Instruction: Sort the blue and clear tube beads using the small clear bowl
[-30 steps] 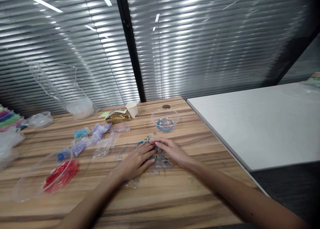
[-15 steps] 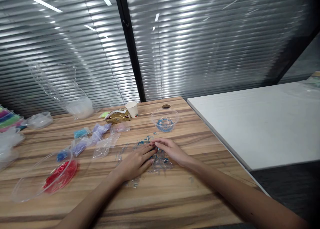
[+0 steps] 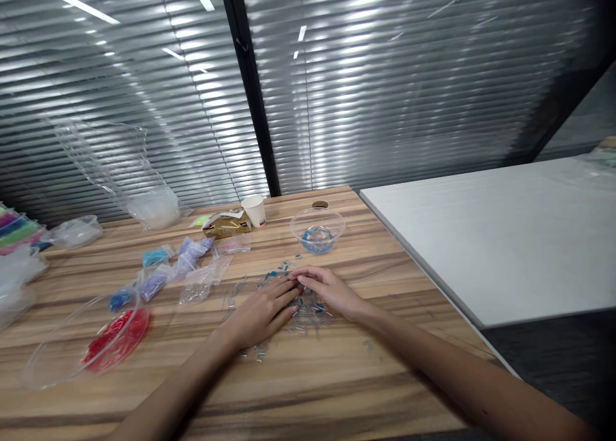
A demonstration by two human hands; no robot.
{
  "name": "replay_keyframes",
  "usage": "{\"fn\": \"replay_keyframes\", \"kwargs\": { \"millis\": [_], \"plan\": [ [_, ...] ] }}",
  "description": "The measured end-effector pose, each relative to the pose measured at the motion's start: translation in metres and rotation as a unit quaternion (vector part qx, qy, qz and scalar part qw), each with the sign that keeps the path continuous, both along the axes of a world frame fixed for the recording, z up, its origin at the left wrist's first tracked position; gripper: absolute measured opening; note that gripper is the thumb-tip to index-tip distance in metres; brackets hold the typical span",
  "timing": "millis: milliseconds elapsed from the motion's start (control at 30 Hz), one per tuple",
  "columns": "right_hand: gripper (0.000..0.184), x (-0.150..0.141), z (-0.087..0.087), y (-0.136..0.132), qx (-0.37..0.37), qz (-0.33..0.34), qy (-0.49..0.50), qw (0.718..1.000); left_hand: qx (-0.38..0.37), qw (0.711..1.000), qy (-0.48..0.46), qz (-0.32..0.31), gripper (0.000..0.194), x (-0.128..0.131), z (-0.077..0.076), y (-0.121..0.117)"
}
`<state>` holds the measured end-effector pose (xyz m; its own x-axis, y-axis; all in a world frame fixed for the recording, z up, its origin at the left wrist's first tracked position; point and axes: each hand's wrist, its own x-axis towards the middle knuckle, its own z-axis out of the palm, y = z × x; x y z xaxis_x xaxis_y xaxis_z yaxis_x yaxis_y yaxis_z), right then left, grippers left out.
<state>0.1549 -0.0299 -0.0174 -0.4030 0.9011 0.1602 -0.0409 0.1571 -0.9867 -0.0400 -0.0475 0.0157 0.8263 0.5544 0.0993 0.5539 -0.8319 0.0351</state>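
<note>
My left hand (image 3: 264, 311) lies palm down over a loose pile of small clear and blue tube-like pieces (image 3: 308, 316), its fingers stretched out and slightly apart. From the right, my right hand (image 3: 330, 290) reaches in with bent fingers drawn close to its thumb, the tips meeting the left fingertips above the pile. Whatever may sit between the right fingertips is too small to make out. Just beyond the hands stands a clear round bowl (image 3: 317, 223) with blue pieces (image 3: 317, 239) at its bottom.
At left, a clear bowl (image 3: 48, 348) with red contents (image 3: 118, 341) is on the wooden table (image 3: 289, 396). Small bags of purple (image 3: 190, 255) and blue beads (image 3: 120, 298) lie nearby. Farther back are a gold packet (image 3: 227, 225) and a paper cup (image 3: 254, 210). A white table (image 3: 481, 248) adjoins at right.
</note>
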Motion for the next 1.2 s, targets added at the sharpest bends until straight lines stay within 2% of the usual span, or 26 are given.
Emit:
{"fn": "replay_keyframes", "kwargs": {
  "millis": [833, 1200],
  "plan": [
    [0.029, 0.0000, -0.0029, 0.0001, 0.016, -0.003, -0.019, 1.000, -0.009, 1.000, -0.010, 0.000, 0.038, 0.0001, 0.0017, -0.0011],
    [0.028, 0.0004, 0.0013, -0.0022, 0.039, -0.004, -0.044, 0.998, -0.010, 1.000, -0.002, -0.001, 0.039, 0.0006, 0.0029, -0.0014]
  ]
}}
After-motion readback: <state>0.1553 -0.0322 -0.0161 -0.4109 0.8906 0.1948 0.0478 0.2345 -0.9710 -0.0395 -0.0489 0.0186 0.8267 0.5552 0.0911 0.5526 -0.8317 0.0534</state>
